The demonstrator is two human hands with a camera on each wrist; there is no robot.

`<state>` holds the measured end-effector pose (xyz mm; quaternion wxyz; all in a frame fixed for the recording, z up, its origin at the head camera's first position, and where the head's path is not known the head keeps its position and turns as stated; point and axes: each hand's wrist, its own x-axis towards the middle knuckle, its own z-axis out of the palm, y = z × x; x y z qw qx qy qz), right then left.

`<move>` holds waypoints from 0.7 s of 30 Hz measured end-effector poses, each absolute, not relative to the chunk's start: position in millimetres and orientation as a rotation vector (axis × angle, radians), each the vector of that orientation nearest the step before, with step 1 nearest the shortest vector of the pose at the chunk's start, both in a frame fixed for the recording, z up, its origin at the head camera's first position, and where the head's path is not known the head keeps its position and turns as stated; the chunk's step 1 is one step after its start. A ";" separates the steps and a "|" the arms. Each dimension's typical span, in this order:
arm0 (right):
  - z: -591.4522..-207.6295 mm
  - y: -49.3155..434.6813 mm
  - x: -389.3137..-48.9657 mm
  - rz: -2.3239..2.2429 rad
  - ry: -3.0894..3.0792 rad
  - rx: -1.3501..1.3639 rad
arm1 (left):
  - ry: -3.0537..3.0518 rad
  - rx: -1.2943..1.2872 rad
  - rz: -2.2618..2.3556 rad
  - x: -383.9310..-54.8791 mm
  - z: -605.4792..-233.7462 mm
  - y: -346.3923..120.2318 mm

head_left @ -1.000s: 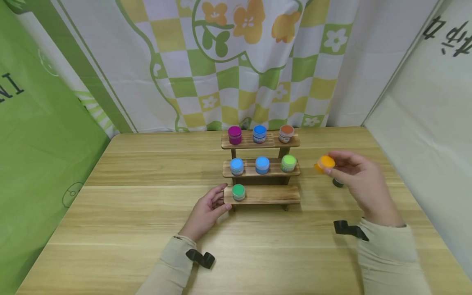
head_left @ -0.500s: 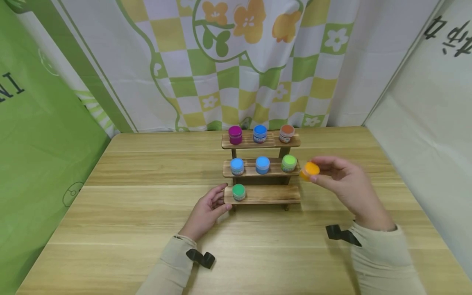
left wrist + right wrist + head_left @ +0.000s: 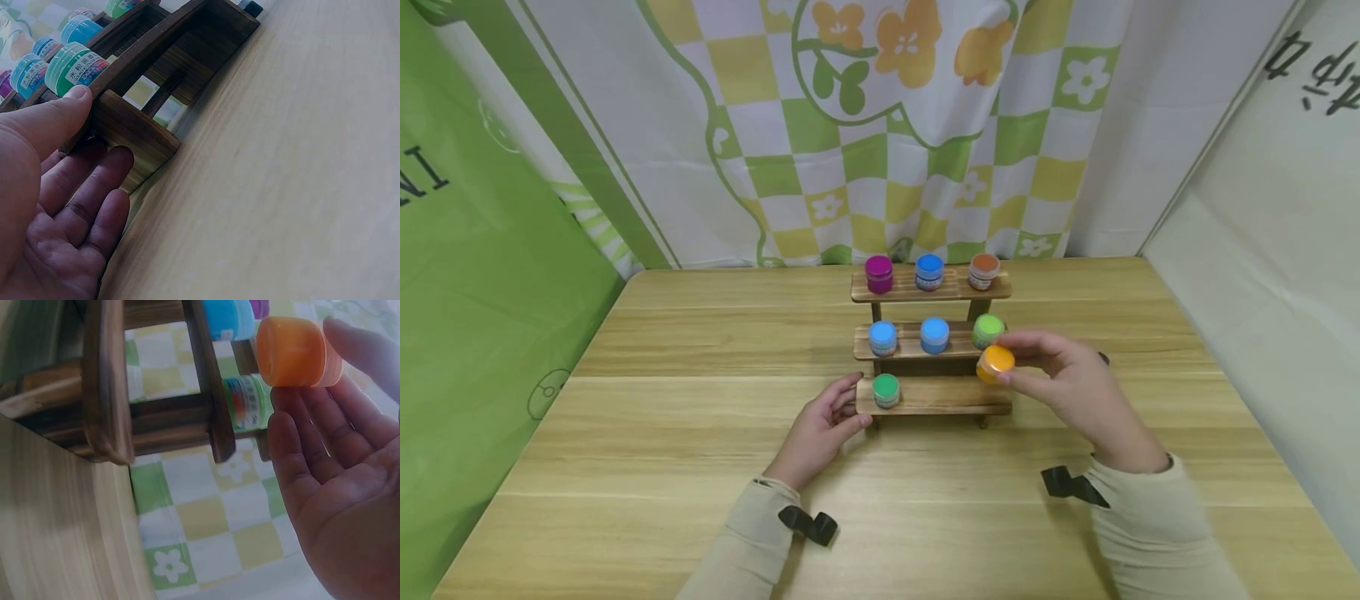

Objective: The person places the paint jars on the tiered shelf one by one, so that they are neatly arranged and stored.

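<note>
My right hand (image 3: 1078,396) pinches a small orange paint jar (image 3: 996,364) between thumb and fingers. It holds the jar over the right end of the lowest step of a three-step wooden display stand (image 3: 943,397). In the right wrist view the orange jar (image 3: 292,353) lies sideways across the picture, the thumb at its lid end. At the stand's left end, my left hand (image 3: 814,435) grips the lowest step, thumb at the front and fingers round the end. A dark green paint jar (image 3: 76,69) stands on that step close to the left thumb.
Light blue (image 3: 882,338), mid-blue (image 3: 934,335) and lime green (image 3: 988,331) jars line the middle step. Purple (image 3: 879,274), blue (image 3: 928,272) and brown (image 3: 983,272) jars fill the top one. A dark object (image 3: 1103,358) peeks out behind the right hand. A checkered curtain (image 3: 887,158) hangs behind.
My right hand has carried the orange jar leftward and slightly down, from right of the stand to over its lowest step. The left hand and the stand have stayed put.
</note>
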<state>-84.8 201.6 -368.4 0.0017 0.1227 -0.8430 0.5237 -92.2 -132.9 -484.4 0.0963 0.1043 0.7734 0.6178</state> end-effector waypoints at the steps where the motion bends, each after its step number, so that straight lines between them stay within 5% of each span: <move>1: -368.7 200.2 -84.8 1.637 -2.665 0.374 | 2.291 0.313 1.831 -92.3 -484.6 -132.9; 21: -384.1 177.4 -87.9 1.614 -2.685 0.435 | 2.306 0.304 1.818 -91.9 -483.3 -132.6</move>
